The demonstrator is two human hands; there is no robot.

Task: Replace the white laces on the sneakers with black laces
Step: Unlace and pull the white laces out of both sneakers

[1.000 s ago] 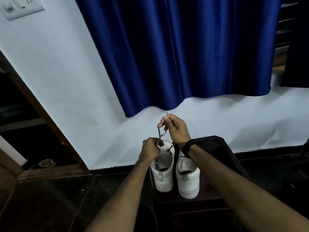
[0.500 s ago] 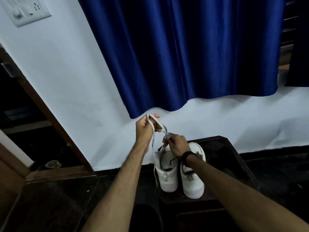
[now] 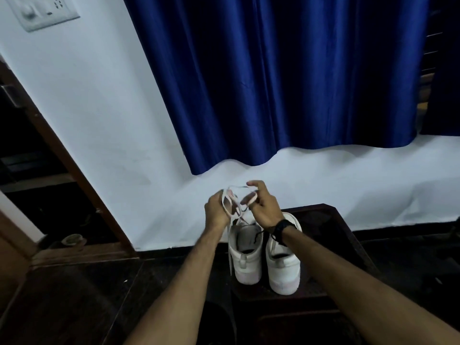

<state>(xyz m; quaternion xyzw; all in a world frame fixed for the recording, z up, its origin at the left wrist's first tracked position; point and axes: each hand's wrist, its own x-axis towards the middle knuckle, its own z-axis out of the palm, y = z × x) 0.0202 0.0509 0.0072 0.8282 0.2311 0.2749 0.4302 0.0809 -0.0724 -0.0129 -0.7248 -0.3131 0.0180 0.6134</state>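
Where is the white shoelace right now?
The white lace is held up between the left hand and right hand, just above the left sneaker.

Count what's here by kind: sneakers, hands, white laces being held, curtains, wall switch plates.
Sneakers: 2, the left one and the right one
Hands: 2, left hand and right hand
White lace: 1
Blue curtain: 1
Switch plate: 1
Total: 7

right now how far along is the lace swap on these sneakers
Done: little that shows. In hand: both the left hand and right hand hold a white lace above the left sneaker. Left: a dark lace hangs loose there; the right sneaker's lacing is hidden.
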